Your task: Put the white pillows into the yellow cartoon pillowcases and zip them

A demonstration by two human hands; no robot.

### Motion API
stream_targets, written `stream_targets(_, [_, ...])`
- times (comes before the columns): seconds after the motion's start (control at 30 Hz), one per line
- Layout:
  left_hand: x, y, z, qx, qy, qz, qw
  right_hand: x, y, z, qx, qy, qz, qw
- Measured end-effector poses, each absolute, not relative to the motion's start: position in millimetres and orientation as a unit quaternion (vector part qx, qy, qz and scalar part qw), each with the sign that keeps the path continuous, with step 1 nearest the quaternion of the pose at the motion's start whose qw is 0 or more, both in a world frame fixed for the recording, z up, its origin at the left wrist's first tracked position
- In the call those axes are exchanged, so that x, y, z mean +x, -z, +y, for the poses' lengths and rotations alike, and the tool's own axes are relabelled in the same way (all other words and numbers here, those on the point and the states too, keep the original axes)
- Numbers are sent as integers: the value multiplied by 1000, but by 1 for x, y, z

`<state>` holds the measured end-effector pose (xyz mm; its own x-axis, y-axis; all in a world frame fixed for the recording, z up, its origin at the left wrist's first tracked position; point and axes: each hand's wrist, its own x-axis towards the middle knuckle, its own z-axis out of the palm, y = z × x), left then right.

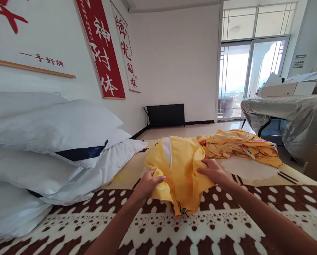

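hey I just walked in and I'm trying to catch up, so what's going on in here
A person is holding a piece of yellow cloth over a brown and cream patterned blanket. The left hand grips one side of it and the right hand grips the other, with a white strip showing between them. Beyond the right hand, more yellow fabric lies in a crumpled heap, and white pillows are piled up on the left.

Brown-and-cream blanket (174, 232), spotted, is spreading across the foreground. White pillows (68, 122) are lying stacked along its left side. Crumpled yellow bundle (228, 143) is lying toward the far right. Yellow cloth (183, 156) is draping over the middle, contact below unclear.
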<state>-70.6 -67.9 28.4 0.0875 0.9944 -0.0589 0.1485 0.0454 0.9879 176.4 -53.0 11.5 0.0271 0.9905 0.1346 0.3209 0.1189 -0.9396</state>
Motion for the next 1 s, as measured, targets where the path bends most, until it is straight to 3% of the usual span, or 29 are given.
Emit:
stream_targets(0.13, [-57,-13,-59,611,-426,505,436,155,-8,-50,-590,-160,-651,450])
stream_targets(0.23, [-60,-4,-60,619,-444,520,386,157,-5,-58,-576,-124,-676,443])
stream_targets(0.47, [-45,-3,-64,611,-462,437,471,141,5,-52,-422,-222,-759,443])
stream_targets(0.83, [-37,32,-60,591,-507,283,560,121,28,-31,-303,-406,-707,494])
stream_targets(1.0, [-23,46,-74,644,-505,334,467,127,29,-37,-337,-417,-679,501])
